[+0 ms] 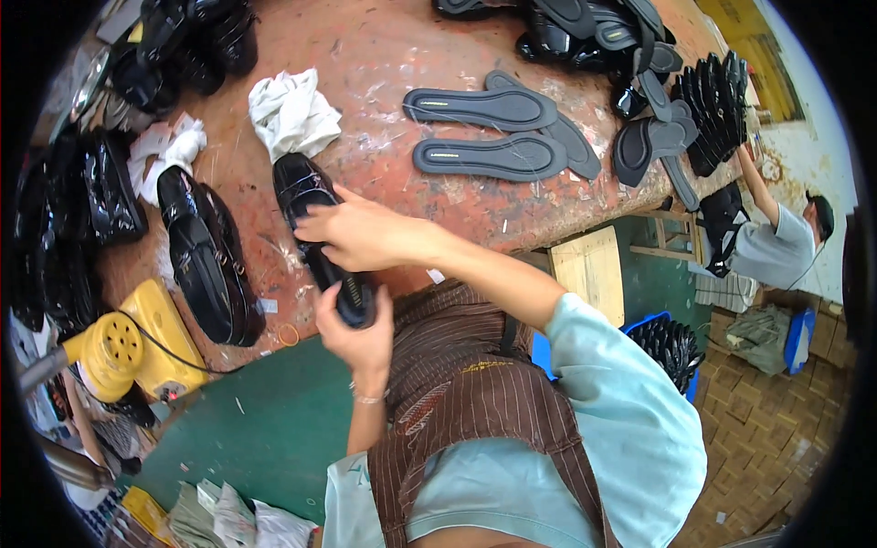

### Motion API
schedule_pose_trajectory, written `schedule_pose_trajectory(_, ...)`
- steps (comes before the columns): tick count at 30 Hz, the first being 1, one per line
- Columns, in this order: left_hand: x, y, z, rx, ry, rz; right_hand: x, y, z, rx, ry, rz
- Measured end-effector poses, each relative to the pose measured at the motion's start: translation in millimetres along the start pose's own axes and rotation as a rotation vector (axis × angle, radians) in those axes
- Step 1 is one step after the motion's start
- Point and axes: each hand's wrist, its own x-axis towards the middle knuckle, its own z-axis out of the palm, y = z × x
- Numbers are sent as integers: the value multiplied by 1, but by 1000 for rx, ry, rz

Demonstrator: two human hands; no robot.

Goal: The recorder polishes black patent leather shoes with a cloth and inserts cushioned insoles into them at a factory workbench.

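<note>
A glossy black loafer (297, 183) lies on the table edge with its toe pointing away from me and a dark insole inside its heel. My left hand (356, 331) grips the heel end, thumb and fingers on either side. Across the middle of the shoe lies my right hand (361, 233), its fingers bent over the opening and closed on the shoe; the fingertips are partly hidden inside. Just beyond the toe is a crumpled white cloth (292, 114). To the left rests a pair of black loafers (206, 256), side by side.
Several grey insoles (489, 157) lie on the worn red table (365, 55) to the right. Black shoes (585, 36) and more insoles are heaped behind them. A yellow lamp (114, 352) stands at the left edge, near stacked black shoes (73, 219). Another person (776, 237) works at the far right.
</note>
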Motion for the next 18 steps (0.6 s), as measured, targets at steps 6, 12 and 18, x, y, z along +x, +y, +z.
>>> schedule_pose_trajectory(6, 92, 21, -144, -258, 269, 186, -85, 75, -162, -636, 370, 512)
schedule_pose_trajectory(12, 149, -45, -173, 394, 160, -8, -87, 131, -171, -605, 226, 459)
schedule_pose_trajectory(18, 116, -13, -174, 337, -156, -169, -90, 123, -191, -554, 93, 501)
